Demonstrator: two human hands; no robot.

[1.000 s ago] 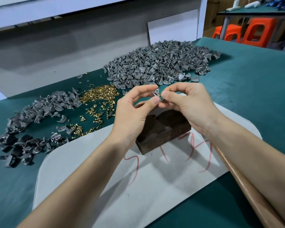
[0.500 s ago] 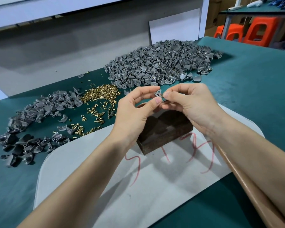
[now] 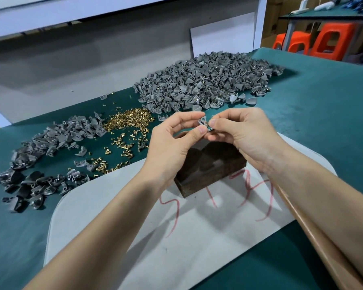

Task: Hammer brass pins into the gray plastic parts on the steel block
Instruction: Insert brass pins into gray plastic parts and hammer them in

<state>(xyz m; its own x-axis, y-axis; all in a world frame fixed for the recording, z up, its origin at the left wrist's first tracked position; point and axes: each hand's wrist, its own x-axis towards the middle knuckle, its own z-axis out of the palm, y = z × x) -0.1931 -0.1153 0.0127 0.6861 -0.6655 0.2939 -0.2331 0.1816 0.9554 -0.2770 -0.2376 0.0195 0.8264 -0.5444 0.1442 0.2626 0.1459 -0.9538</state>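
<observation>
Table (image 3: 327, 130) near front edge, above block (image 3: 214, 164): pinching part (image 3: 202, 120) in left hand (image 3: 172, 143), pin (image 3: 206, 123) in right hand (image 3: 245, 135); seat pin straight before hammering.

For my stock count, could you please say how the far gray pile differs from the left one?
The far pile is larger and heaped; the left pile is smaller and flatter. Brass glints show inside the far pile, none plainly inside the left pile. The left pile darkens toward its near end; the far pile is evenly gray. Both lie on the green cover.
</observation>
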